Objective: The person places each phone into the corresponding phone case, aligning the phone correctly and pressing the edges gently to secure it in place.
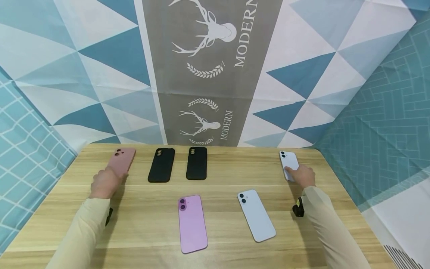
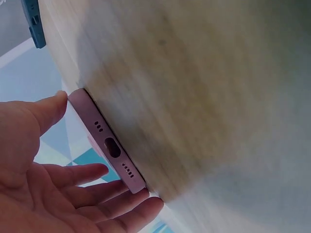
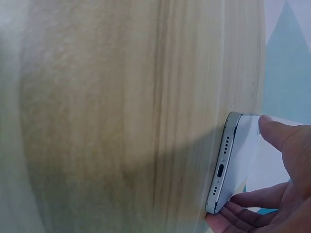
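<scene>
At the table's left, my left hand holds the lower end of a pink phone case by its sides. In the left wrist view the thumb touches one corner and the fingers lie along the opposite side; the port cutout faces the camera. Whether a phone is inside, I cannot tell. Over at the right, my right hand grips a white phone near its lower end. The right wrist view shows the thumb on one edge of this phone and fingers at the other.
Two black phone cases lie along the back, between the hands. Nearer the front are a purple phone and a second white phone. Patterned cloth hangs behind the wooden table.
</scene>
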`<state>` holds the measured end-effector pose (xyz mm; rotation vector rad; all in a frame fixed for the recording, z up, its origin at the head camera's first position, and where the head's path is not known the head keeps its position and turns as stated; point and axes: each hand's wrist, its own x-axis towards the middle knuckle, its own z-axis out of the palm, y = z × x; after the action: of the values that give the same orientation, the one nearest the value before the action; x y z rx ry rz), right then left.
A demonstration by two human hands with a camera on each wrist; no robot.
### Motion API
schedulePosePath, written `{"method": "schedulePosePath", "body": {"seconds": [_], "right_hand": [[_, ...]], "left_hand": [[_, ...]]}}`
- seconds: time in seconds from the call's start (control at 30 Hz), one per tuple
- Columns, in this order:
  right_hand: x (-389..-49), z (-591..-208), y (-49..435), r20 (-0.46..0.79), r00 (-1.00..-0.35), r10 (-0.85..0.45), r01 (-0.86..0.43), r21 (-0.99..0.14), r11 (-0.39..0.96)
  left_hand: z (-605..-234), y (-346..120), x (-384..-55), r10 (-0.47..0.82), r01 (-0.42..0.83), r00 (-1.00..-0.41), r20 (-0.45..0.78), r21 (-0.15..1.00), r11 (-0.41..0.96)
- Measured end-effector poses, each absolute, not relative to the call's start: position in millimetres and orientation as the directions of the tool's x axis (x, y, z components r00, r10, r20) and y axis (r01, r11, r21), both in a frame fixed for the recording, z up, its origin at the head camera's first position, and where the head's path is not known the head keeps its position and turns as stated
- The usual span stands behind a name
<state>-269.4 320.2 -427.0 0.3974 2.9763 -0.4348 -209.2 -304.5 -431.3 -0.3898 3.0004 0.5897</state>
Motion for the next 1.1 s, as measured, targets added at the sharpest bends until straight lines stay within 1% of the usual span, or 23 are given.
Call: {"method": "schedulePosePath", "body": {"seconds": [0.17, 0.27, 0.37, 0.43, 0.6, 0.73, 0.9, 1.0, 1.1], "right_hand": [[-269.3, -427.2, 321.2, -0.136, -0.967, 0.214, 0.244, -0.265, 0.933], [-270.2, -428.2, 322.3, -0.131, -0.968, 0.214, 0.242, -0.27, 0.932], [-272.1, -430.1, 323.8, -0.124, -0.968, 0.217, 0.244, -0.282, 0.928], [-273.3, -431.5, 324.8, -0.117, -0.968, 0.223, 0.249, -0.292, 0.924], [-273.7, -433.5, 324.1, -0.099, -0.959, 0.265, 0.283, -0.329, 0.901], [-274.1, -433.6, 323.6, -0.092, -0.952, 0.291, 0.304, -0.358, 0.883], [-275.9, -433.4, 324.0, -0.144, -0.934, 0.326, 0.356, -0.372, 0.857], [-277.0, -433.6, 326.1, -0.181, -0.923, 0.341, 0.386, -0.41, 0.827], [-278.8, -435.0, 329.4, -0.205, -0.914, 0.35, 0.406, -0.472, 0.783]], "left_hand": [[-431.2, -307.8, -211.2, -0.208, -0.228, -0.974, -0.094, 0.367, 0.902], [-430.6, -310.2, -212.9, -0.173, -0.181, -0.983, -0.056, 0.334, 0.925], [-430.4, -312.2, -215.0, -0.17, -0.163, -0.986, -0.005, 0.308, 0.937], [-430.4, -314.0, -216.2, -0.188, -0.173, -0.982, 0.017, 0.313, 0.934], [-430.6, -318.9, -217.3, -0.257, -0.22, -0.965, 0.052, 0.373, 0.901], [-427.0, -322.6, -218.0, -0.292, -0.261, -0.956, 0.021, 0.394, 0.881], [-421.8, -325.7, -217.9, -0.305, -0.299, -0.951, -0.052, 0.408, 0.863], [-419.2, -327.5, -217.1, -0.309, -0.311, -0.948, -0.077, 0.435, 0.845], [-416.5, -329.8, -216.2, -0.317, -0.321, -0.944, -0.09, 0.462, 0.827]]}}
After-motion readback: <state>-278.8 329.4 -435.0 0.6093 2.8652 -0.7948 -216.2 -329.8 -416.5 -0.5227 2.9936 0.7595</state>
